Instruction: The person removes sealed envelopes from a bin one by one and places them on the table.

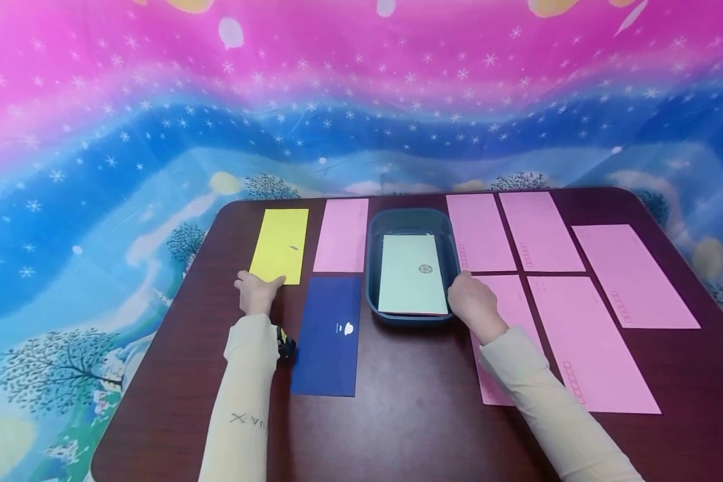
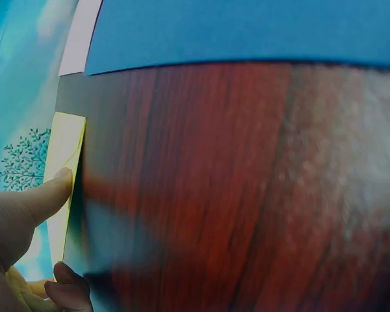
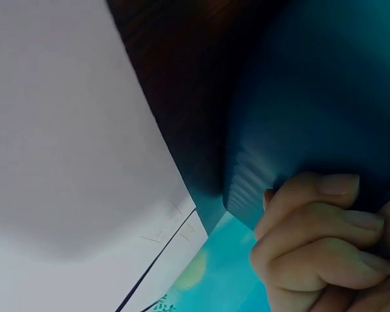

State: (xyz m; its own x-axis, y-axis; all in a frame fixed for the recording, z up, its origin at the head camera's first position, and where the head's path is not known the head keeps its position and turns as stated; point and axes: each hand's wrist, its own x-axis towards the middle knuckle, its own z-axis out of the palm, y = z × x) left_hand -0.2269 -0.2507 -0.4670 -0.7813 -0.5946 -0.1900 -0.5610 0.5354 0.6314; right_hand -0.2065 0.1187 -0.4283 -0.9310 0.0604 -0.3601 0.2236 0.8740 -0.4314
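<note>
My left hand (image 1: 258,293) is at the near end of a yellow envelope (image 1: 280,244). In the left wrist view the thumb lies on the yellow envelope (image 2: 65,146) near its edge, with the fingers bent at its other side. My right hand (image 1: 474,304) grips the right rim of a dark blue-green plastic bin (image 1: 412,217). Curled fingers (image 3: 325,240) show against the outer wall of the bin (image 3: 299,117) in the right wrist view; the thumb is hidden there. Inside the bin lies a pale green envelope (image 1: 406,274) with a round printed emblem, a thin red edge showing beneath it.
A dark blue envelope (image 1: 331,335) and a pink envelope (image 1: 341,234) lie between the left hand and the bin. Several pink envelopes (image 1: 542,231) are spread to the right, one partly under the right forearm. A patterned cloth (image 1: 361,100) hangs behind the brown table (image 1: 410,415).
</note>
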